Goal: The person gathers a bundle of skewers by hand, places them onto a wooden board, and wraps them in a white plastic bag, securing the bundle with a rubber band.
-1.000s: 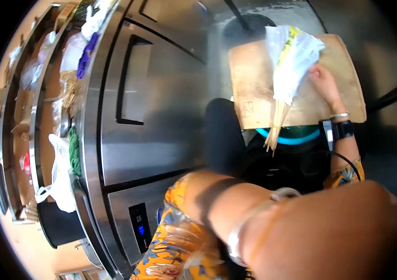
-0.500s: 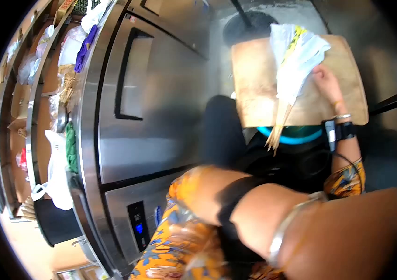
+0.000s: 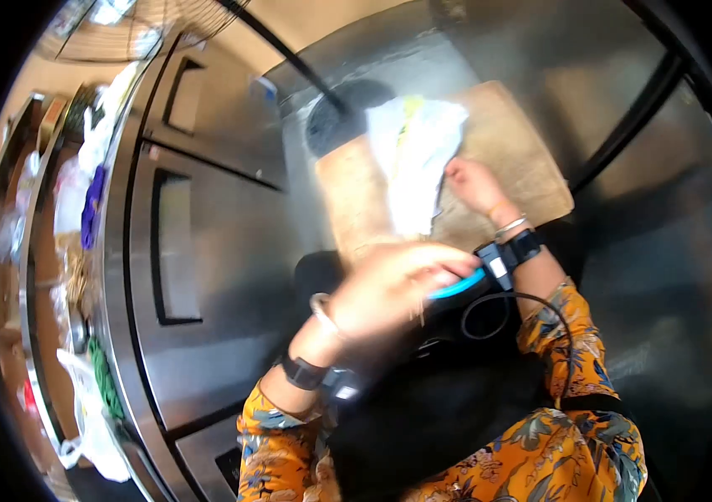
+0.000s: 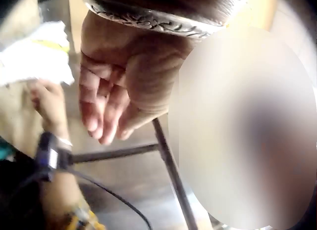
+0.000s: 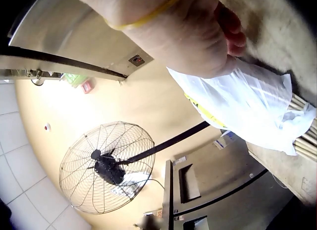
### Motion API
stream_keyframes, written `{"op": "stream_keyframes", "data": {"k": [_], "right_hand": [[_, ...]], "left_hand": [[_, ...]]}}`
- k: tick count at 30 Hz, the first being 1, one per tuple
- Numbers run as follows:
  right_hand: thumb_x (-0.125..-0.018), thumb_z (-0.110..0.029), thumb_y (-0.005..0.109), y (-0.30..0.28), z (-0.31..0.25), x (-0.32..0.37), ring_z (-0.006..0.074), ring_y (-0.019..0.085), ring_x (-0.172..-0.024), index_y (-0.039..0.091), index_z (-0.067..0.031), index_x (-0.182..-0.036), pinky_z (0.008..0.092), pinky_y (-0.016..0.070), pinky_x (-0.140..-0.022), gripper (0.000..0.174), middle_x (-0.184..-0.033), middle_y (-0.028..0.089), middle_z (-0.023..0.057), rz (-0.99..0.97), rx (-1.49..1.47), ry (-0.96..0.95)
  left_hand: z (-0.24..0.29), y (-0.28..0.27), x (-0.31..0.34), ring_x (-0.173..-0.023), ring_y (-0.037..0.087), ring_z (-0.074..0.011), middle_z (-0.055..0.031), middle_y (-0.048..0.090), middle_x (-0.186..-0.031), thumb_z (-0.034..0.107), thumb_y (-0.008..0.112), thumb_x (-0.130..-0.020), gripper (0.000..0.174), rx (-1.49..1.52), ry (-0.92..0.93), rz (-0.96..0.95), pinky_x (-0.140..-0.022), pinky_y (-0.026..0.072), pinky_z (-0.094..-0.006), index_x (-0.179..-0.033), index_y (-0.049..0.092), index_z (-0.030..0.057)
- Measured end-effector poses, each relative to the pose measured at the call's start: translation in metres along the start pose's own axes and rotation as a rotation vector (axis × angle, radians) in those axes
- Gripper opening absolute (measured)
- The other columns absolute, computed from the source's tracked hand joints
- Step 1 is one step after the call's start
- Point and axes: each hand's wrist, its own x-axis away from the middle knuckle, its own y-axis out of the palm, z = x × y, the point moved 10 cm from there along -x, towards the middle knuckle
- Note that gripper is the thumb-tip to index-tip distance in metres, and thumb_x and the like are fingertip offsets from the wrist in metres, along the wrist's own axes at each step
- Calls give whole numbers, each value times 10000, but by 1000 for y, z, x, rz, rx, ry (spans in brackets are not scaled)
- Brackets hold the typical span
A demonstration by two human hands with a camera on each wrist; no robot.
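Head view first: the left hand [image 3: 389, 289] has dropped from close under the camera, where the raised forearm filled the foreground a second ago, to the near edge of the wooden board [image 3: 523, 159], blurred in motion over the teal rim [image 3: 460, 287] below it. The right hand [image 3: 474, 186] has not let go in that time; it stays on the white plastic bag [image 3: 414, 159], which lies lengthwise across the board. By my reading, both hands are now gathering on the bundle rather than one working alone. In the left wrist view, the left hand's fingers hang loosely curled and close together, with nothing between them that I can see — whether they touch the rim the blur hides. In the right wrist view, the right hand's fingers are curled tight into the bag's bunched plastic, pinning it against the board, and pale wooden sticks [image 5: 303, 105] poke out of the bag's far end. Steel fridge doors [image 3: 197, 251] stand to the left of the board.
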Motion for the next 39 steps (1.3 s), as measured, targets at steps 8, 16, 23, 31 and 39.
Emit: {"op": "stream_keyframes", "data": {"k": [8,16,23,31,39], "right_hand": [[-772,-166,540,16,-25,17,360,594,-822,623,-87,-884,420,475,-724,160,-883,623,187,-212,315,-34],[-778,-141,538,16,35,5,344,586,-877,622,-63,-915,416,465,-777,179,-940,618,188,-1,215,-32],[-773,-270,558,-136,59,52,354,464,-1129,585,-54,-1040,417,399,-914,344,-1218,511,172,570,468,531],[-784,-403,514,-134,94,89,411,485,-1108,479,9,-1169,460,385,-943,565,-1233,474,239,323,568,795],[-803,-374,488,-107,85,142,410,466,-1121,497,17,-1141,440,375,-963,516,-1220,465,250,233,598,840]], "left_hand": [[-221,-16,61,-879,564,-164,-58,572,-950,259,623,-853,445,132,-532,405,-790,467,-275,-1169,433,9],[-301,15,65,-738,546,-132,-46,568,-824,209,728,-742,401,82,-441,535,-656,476,-259,-1029,505,38],[-234,-102,113,-1090,455,-305,-158,487,-1154,166,647,-784,410,-509,-333,1113,-904,388,-386,-1126,484,9],[-416,-92,121,-1095,515,-363,-279,521,-1163,321,569,-856,584,303,-751,940,-923,404,-377,-1221,391,-99],[-430,-78,157,-972,609,-276,-205,602,-1089,291,628,-802,560,491,-746,923,-800,477,-334,-1182,473,-90]]}}
